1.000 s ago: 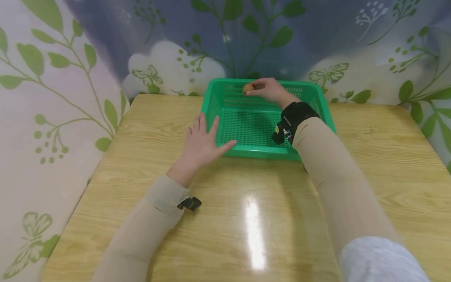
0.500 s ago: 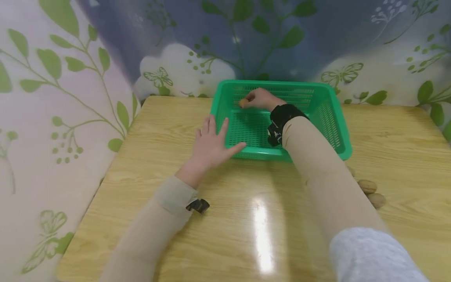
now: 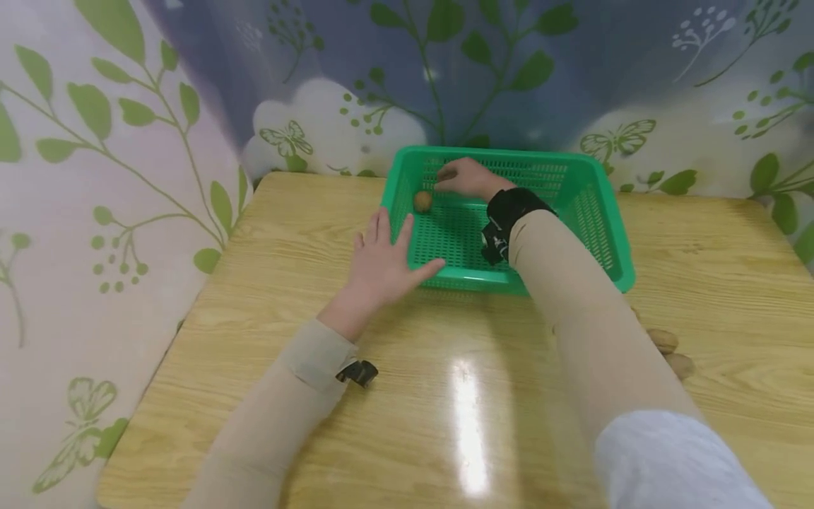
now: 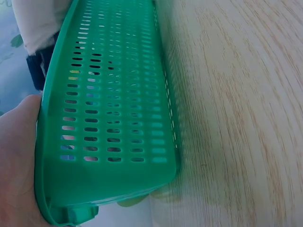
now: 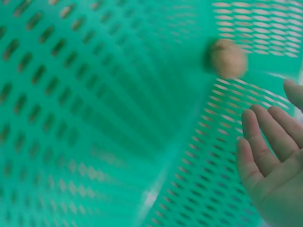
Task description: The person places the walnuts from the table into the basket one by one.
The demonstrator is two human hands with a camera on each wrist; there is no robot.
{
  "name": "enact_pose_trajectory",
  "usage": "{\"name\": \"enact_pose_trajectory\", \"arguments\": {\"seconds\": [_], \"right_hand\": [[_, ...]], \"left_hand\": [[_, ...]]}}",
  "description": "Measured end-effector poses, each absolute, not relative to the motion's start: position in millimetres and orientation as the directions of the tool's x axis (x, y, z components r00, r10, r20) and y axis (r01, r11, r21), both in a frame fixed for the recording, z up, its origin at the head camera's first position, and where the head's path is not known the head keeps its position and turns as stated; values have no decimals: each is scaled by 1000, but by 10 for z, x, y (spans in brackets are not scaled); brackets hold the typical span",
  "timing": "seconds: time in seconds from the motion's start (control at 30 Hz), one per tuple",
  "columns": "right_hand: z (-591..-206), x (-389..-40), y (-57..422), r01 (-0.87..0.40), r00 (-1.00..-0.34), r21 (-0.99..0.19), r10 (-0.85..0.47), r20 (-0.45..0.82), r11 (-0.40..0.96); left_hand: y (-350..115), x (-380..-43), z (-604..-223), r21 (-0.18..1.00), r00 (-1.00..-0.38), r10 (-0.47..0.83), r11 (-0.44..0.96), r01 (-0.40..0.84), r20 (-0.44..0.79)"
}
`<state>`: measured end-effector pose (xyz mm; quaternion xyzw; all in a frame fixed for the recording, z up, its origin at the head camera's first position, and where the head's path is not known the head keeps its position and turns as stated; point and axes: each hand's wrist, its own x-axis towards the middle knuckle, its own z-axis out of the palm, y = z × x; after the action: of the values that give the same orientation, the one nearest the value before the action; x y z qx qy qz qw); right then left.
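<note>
A round brown walnut point(image 3: 422, 201) lies in the back left corner of the green plastic basket point(image 3: 470, 275). Just right of it, my right hand point(image 3: 467, 178) hangs inside the basket. In the right wrist view its relaxed fingers point(image 5: 265, 142) hold nothing, and the walnut point(image 5: 229, 59) is apart from them. With fingers spread, my left hand point(image 3: 381, 265) rests on the basket's front left corner. The left wrist view shows that hand's edge point(image 4: 19, 156) against the rim, beside the slotted basket wall point(image 4: 113, 113).
More walnuts point(image 3: 663, 341) lie on the wooden table point(image 3: 254, 283) to the right, partly hidden behind my right forearm. A wall covering with leaf prints point(image 3: 331, 113) rises directly behind the basket and along the left side.
My right hand has lowered into the basket and let go of the walnut, which now lies in the back left corner. The left hand stays at the basket; the head view has shifted slightly.
</note>
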<state>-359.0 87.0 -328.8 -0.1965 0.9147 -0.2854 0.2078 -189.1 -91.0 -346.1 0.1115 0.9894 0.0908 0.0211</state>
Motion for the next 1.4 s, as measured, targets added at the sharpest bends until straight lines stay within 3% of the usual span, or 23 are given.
{"name": "enact_pose_trajectory", "arguments": {"seconds": [0.27, 0.47, 0.9, 1.13, 1.4], "right_hand": [[-2669, -3205, 1580, -195, -845, -691, -478, -242, 696], [-2523, -2682, 2289, -188, -873, -707, -446, -199, 682], [-3162, -1868, 3410, -74, -966, -763, -235, -105, 642], [-3496, -1558, 3594, 63, -934, -710, -209, -289, 701], [-3742, -1406, 3661, 53, -903, -681, -255, -345, 730]], "left_hand": [[-873, -1906, -3435, 211, -973, 229, 952, 221, -14], [-911, -1899, -3452, 221, -973, 230, 950, 220, -19], [-949, -1865, -3435, 238, -971, 240, 944, 230, -13], [-947, -1859, -3475, 230, -973, 232, 948, 222, -17], [-914, -1893, -3469, 226, -970, 244, 946, 233, -23]]}}
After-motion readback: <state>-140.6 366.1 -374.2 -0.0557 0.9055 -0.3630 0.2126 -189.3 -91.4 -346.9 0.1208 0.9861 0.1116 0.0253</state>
